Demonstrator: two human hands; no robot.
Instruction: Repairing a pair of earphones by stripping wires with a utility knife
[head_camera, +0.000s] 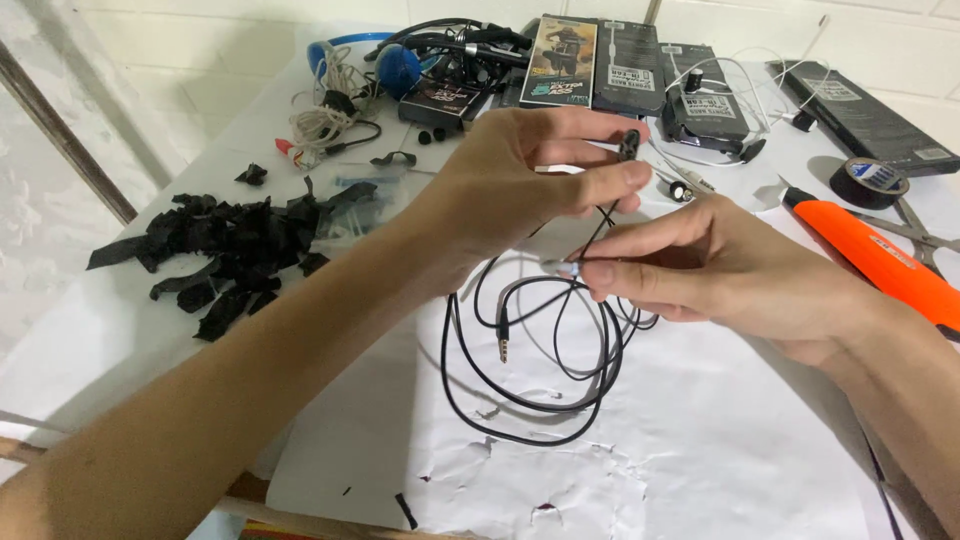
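Left hand (520, 175) pinches earbud (629, 145) above the coiled black cable (530, 350); right hand (700, 270) pinches the cable just below it. Cable runs taut, near-vertical between them, plug (503, 345) dangling over worktop (700, 450).

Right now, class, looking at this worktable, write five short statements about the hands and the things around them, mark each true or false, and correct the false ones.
1. The left hand pinches a small black earbud. True.
2. The thin black earphone cable lies stretched straight. False: it hangs in loops on the white paper sheet.
3. The long orange plastic tool lies by the right hand. True.
4. The roll of black tape sits among the torn black tape scraps. False: it is on the far side of the table from them.
5. The blue headphones are in the right hand. False: they lie at the table's far edge.
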